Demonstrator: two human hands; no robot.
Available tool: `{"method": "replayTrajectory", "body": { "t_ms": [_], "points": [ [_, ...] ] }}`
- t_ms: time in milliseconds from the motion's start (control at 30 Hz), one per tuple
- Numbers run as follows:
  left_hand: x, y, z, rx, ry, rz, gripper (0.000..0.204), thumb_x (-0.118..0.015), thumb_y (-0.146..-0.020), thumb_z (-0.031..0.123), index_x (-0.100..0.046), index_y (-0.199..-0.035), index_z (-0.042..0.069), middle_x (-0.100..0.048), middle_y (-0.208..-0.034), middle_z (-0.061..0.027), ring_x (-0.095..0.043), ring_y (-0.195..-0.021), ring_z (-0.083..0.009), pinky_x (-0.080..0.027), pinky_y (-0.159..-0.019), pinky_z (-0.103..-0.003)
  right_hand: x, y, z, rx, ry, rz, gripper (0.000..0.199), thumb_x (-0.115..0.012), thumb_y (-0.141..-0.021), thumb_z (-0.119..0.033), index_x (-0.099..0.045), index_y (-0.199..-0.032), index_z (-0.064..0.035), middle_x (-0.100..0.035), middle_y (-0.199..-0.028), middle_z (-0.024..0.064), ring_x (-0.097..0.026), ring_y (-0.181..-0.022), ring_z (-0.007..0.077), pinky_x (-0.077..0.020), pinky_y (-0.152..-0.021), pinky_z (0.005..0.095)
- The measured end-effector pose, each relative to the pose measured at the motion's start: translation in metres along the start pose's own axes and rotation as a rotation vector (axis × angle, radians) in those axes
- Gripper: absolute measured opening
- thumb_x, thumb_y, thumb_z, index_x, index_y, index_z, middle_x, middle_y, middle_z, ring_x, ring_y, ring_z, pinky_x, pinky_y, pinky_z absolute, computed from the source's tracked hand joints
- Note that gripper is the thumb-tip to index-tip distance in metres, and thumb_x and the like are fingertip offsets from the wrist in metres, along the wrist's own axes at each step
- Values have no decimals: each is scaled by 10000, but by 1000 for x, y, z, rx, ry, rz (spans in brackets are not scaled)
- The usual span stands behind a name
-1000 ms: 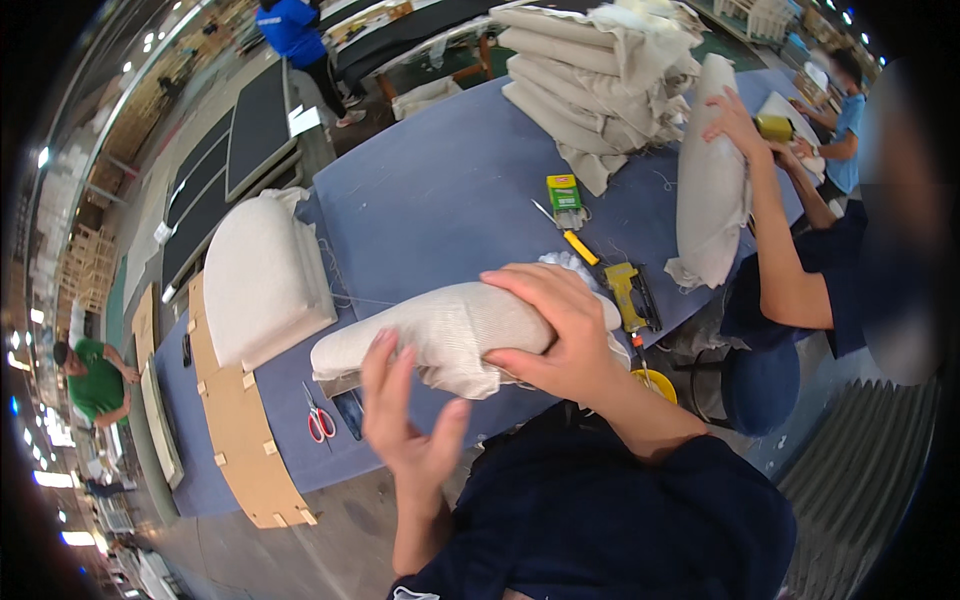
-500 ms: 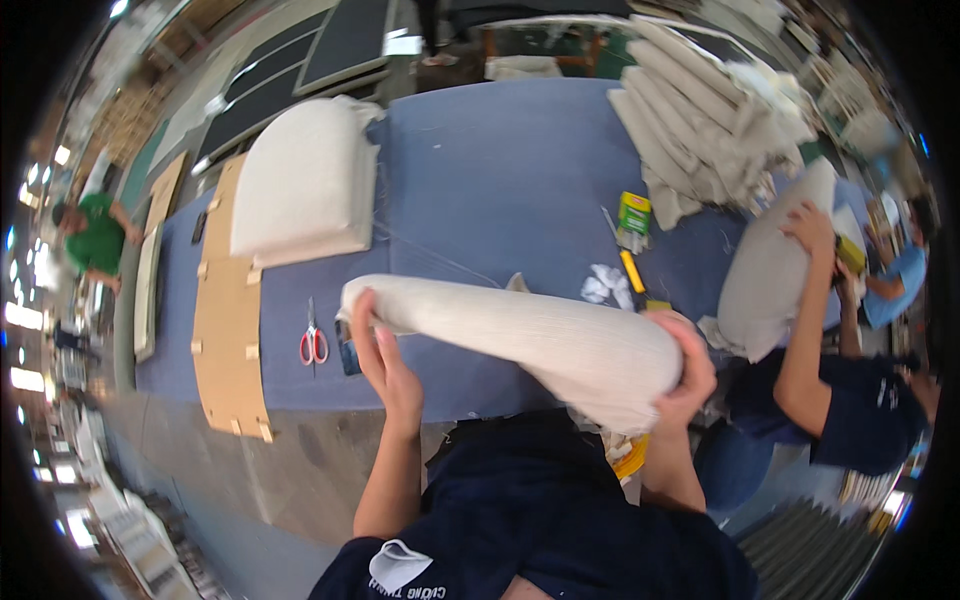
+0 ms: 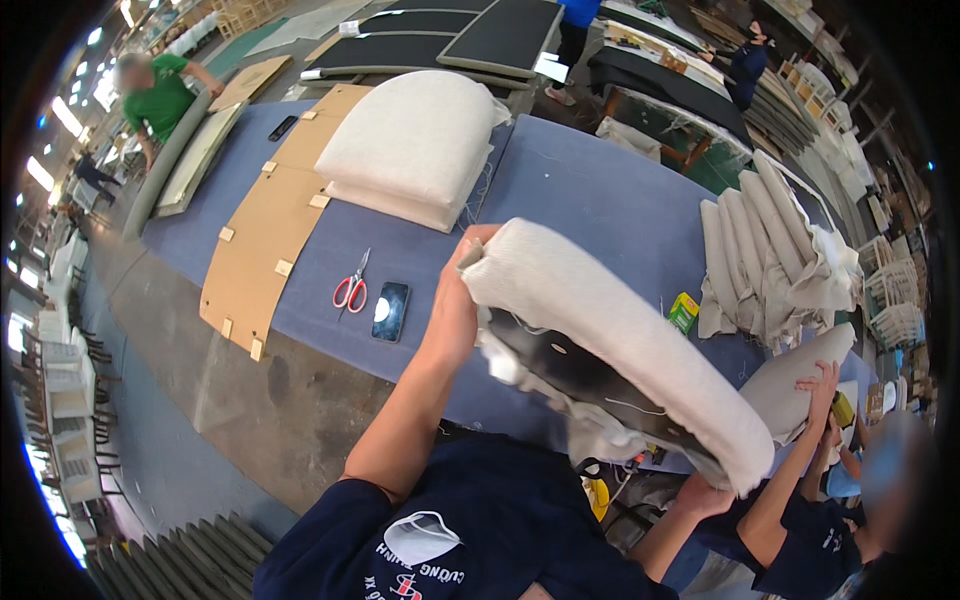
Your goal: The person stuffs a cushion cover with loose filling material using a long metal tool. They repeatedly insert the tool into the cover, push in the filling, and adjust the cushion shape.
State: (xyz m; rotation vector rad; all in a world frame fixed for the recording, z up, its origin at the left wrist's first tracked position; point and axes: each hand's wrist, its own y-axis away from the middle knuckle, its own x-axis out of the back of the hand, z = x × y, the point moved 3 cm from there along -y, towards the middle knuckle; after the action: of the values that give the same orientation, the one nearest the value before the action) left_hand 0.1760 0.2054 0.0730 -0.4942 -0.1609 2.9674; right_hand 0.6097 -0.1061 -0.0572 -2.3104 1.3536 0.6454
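Between my two hands an upholstered seat cushion (image 3: 630, 345) is held up on edge above the front of the table. Its beige cover faces up and its black underside, with loose fabric edges, faces my body. My left hand (image 3: 460, 300) is closed on the far left end, its fingers partly hidden behind the cushion. At the lower right end my right hand (image 3: 706, 496) grips the rim from below. On the table left of my left hand lie a dark phone (image 3: 391, 312) and red-handled scissors (image 3: 352, 288).
Beige padded cushions (image 3: 400, 150) are stacked at the back left, beside a long brown panel (image 3: 260, 230) with small blocks. Beige fabric pieces (image 3: 755, 250) and a green-yellow box (image 3: 684, 312) lie to the right. A co-worker (image 3: 825, 510) close by on the right handles another cushion (image 3: 800, 385).
The cushion has tipped so that its black underside now shows, its left end raised and its right end lowered. My view has swung; the phone is now uncovered.
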Motion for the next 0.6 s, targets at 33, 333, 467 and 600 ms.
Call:
{"method": "replayTrajectory", "body": {
  "t_ms": [33,333,467,600],
  "points": [
    [-8,-4,23,-82,-140,-70,516,-431,-1136,426,-654,-1393,38,-719,-1364,-140,-657,-1283,-283,-464,-1119,-433,-18,2,4,-123,28,252,629,-503,-1059,-344,-528,-1547,51,-578,-1573,205,-562,-1451,359,-432,-1229,502],
    [-94,30,23,-618,-792,-306,529,-770,-933,323,-689,-1383,57,-704,-1337,-159,-658,-1202,-382,-480,-1043,-484,-182,52,26,395,701,-421,501,-789,-916,-25,-641,-1394,-5,-622,-1464,178,-587,-1393,295,-465,-1159,438],
    [-116,50,25,-658,-801,-362,576,-800,-897,322,-681,-1392,54,-699,-1343,-154,-659,-1190,-373,-481,-1021,-494,-267,66,-17,660,561,-644,506,-881,-861,-138,-678,-1299,12,-653,-1403,249,-653,-1315,364,-481,-1142,522],
    [-119,64,31,-638,-782,-383,607,-818,-856,284,-677,-1394,40,-708,-1353,-170,-656,-1222,-386,-471,-1065,-497,-275,58,-14,706,459,-686,492,-893,-844,-117,-683,-1266,20,-710,-1343,260,-706,-1259,391,-472,-1152,568]
  ]
}}
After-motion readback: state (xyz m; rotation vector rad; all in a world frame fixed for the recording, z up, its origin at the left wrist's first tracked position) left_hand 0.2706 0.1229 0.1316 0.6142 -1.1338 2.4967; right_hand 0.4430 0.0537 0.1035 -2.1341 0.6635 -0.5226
